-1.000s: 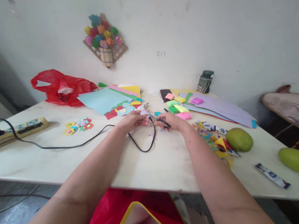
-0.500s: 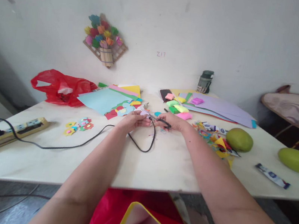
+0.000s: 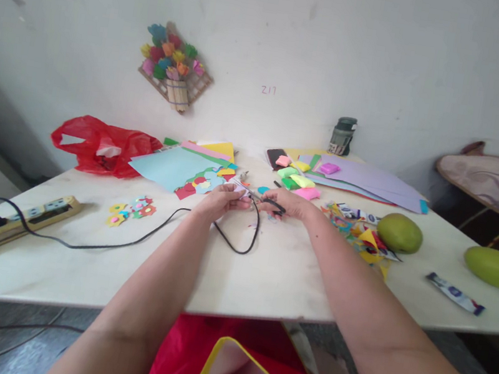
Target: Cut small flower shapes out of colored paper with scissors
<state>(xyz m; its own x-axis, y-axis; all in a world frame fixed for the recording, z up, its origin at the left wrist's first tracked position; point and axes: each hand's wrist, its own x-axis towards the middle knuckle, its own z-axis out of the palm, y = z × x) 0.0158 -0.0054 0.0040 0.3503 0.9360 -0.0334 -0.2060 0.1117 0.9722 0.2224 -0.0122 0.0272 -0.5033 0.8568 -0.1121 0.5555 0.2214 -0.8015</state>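
In the middle of the table my left hand point(image 3: 224, 201) pinches a small piece of pale purple paper point(image 3: 240, 189). My right hand point(image 3: 288, 203) is closed around the black handles of a pair of scissors point(image 3: 277, 206), whose blades point left to the paper. Whether the blades are apart or together is too small to tell. A black cord point(image 3: 239, 251) loops on the table below both hands. Small paper flowers point(image 3: 132, 211) lie left of my left forearm. A blue round paper piece point(image 3: 263, 190) rests just beyond the scissors.
A power strip point(image 3: 36, 216) with a plug stands at the left, near a red plastic bag point(image 3: 104, 148). Coloured sheets point(image 3: 168, 164) and soft clay packs point(image 3: 302, 183) lie at the back. Paper scraps point(image 3: 366, 240), a green mango point(image 3: 399, 233) and a glue tube point(image 3: 455, 293) are on the right.
The paper piece in my left hand has turned slightly against the scissor blades. Both hands stay in nearly the same place, and the things around them have not moved.
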